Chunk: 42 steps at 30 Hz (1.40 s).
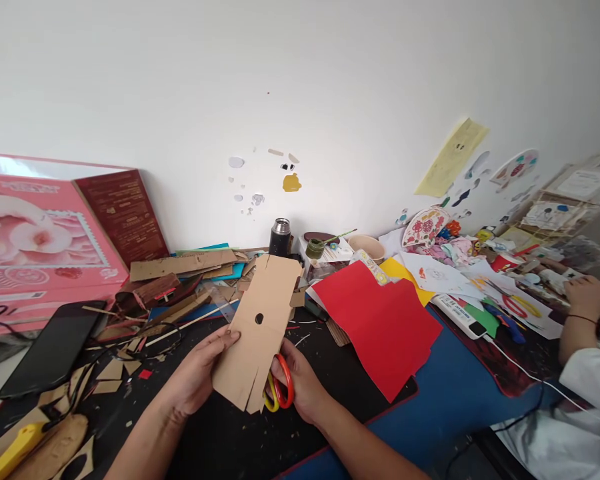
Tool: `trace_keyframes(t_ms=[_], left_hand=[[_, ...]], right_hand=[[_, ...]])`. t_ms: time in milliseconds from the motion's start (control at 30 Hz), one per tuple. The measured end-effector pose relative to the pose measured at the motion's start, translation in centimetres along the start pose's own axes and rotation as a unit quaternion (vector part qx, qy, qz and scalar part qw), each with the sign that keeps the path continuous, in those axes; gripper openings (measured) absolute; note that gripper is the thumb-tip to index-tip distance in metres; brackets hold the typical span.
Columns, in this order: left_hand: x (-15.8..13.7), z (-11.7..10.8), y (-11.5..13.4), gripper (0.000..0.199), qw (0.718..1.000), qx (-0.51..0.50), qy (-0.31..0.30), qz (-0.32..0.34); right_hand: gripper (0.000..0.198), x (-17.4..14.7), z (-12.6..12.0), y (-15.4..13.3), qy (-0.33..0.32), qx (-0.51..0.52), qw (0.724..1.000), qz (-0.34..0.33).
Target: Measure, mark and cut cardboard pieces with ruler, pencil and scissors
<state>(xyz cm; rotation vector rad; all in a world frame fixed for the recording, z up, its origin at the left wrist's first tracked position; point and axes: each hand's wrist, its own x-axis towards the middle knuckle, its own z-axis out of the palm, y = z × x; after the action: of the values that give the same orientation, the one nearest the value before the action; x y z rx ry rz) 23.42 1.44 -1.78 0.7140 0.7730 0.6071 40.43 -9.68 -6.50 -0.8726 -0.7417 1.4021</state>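
Observation:
My left hand (pixel 195 373) grips the left edge of a tan cardboard piece (pixel 270 290), thumb on its face. The piece is held tilted above the black mat, with a dark round hole near its middle and a slit running up from its lower edge. At its lower right side, my right hand (pixel 303 387) is closed around scissors (pixel 286 381) with red and yellow handle loops. The cardboard hides the blades, so I cannot tell whether they touch it. Some fingers of the right hand are behind the cardboard too.
Cardboard scraps (pixel 111 370) and a phone (pixel 53 347) lie left, near a yellow-handled tool (pixel 20 447). A black flask (pixel 280 239) stands by the wall. Red paper (pixel 380 320) and a white power strip (pixel 457 317) lie right; another person's hand (pixel 585 297) is at far right.

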Motion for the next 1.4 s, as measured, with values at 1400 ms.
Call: trace_keyframes(t_ms=[1400], left_hand=[[2.4,-1.8,1.1,0.024,0.898,-0.117,0.316,0.281]], right_hand=[[0.089,-2.4,0.4,0.8,-0.113,-0.108,0.985,0.071]])
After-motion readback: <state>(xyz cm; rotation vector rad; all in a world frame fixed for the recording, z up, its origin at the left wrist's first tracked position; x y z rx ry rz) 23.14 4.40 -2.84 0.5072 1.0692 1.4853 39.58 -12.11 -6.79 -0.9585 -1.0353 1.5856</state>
